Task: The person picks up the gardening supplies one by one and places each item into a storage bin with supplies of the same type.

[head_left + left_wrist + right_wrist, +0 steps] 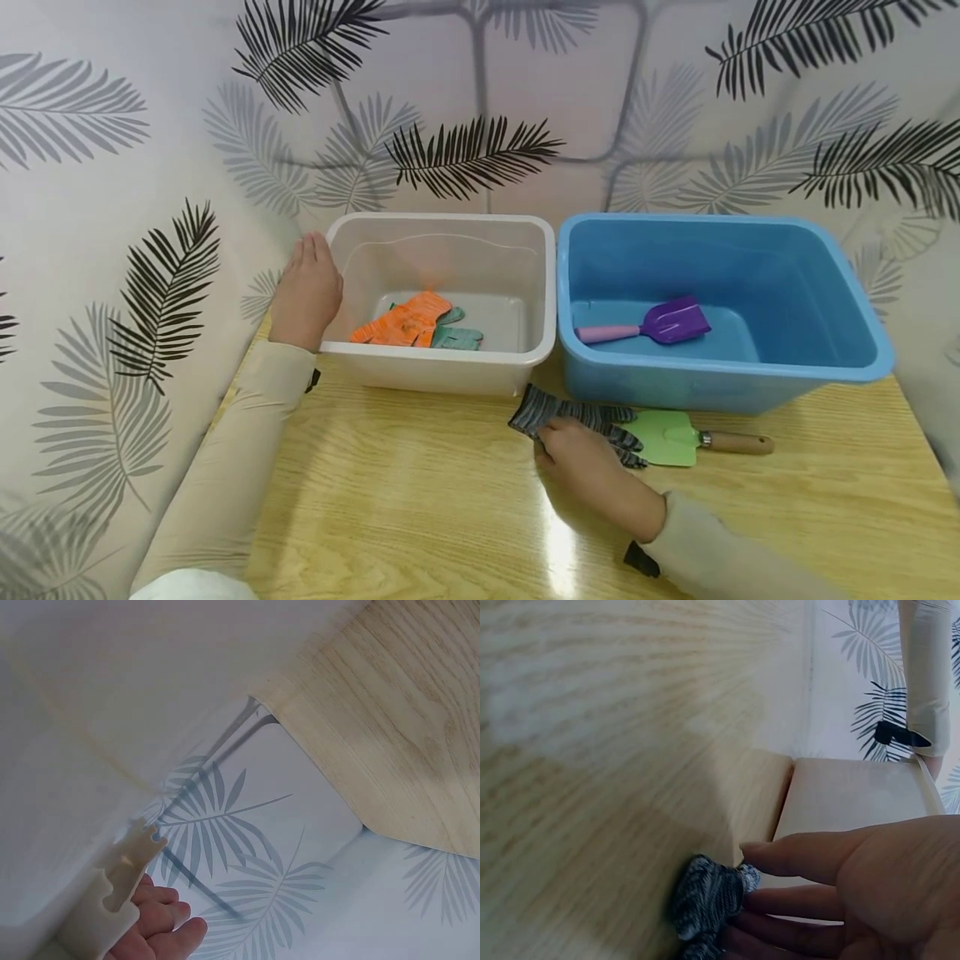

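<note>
My left hand point(306, 287) rests at the left rim of the white bin point(435, 357). In the left wrist view its fingers point(161, 919) lie loosely beside the rim's underside, and the thumb is hidden. My right hand point(581, 467) is at a dark grey knit glove point(551, 410) on the table, pinching its near edge. The right wrist view shows thumb and fingers at a fold of the glove point(709, 896). The glove's fingers lie over the blade of a green hand trowel point(671, 437) with a wooden handle.
Inside the white bin lie an orange glove point(408, 321) and a green glove point(459, 337). A blue bin point(720, 371) stands right beside it, holding a purple toy shovel point(675, 321) with a pink handle. Both bins stand on a wooden table point(405, 500), with leaf-patterned fabric point(480, 100) behind.
</note>
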The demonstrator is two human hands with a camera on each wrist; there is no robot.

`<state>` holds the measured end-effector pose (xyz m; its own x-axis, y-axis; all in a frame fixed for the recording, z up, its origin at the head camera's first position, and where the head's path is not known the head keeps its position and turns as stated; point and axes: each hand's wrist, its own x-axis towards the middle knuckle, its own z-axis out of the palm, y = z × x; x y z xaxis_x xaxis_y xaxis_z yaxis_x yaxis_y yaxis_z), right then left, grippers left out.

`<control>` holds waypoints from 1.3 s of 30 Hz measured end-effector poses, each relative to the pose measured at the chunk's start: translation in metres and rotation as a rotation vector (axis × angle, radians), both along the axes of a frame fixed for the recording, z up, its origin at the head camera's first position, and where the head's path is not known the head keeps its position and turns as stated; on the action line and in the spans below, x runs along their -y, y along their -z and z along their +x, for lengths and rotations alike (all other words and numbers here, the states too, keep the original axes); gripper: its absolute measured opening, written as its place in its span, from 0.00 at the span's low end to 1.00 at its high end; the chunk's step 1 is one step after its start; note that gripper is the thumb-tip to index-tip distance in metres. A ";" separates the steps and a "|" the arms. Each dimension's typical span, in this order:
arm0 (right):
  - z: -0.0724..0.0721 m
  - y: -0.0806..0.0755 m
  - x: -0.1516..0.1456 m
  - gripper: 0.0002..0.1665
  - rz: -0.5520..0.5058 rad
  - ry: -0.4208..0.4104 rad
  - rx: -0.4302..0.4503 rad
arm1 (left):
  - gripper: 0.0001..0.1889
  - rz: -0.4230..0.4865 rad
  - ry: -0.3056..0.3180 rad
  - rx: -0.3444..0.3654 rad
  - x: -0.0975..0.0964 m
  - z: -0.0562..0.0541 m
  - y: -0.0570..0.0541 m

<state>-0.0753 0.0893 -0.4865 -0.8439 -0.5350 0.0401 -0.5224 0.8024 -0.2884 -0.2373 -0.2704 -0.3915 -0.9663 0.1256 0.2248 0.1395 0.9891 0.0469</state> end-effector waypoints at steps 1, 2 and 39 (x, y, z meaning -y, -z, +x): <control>0.000 0.001 0.001 0.06 0.001 0.000 -0.021 | 0.28 0.000 -0.002 0.003 0.000 0.000 0.000; 0.001 0.002 0.001 0.06 0.003 0.000 -0.040 | 0.29 0.000 -0.003 0.007 0.000 0.000 0.000; -0.007 0.003 0.010 0.05 0.014 0.065 -0.027 | 0.27 0.003 0.003 -0.024 -0.001 0.002 -0.001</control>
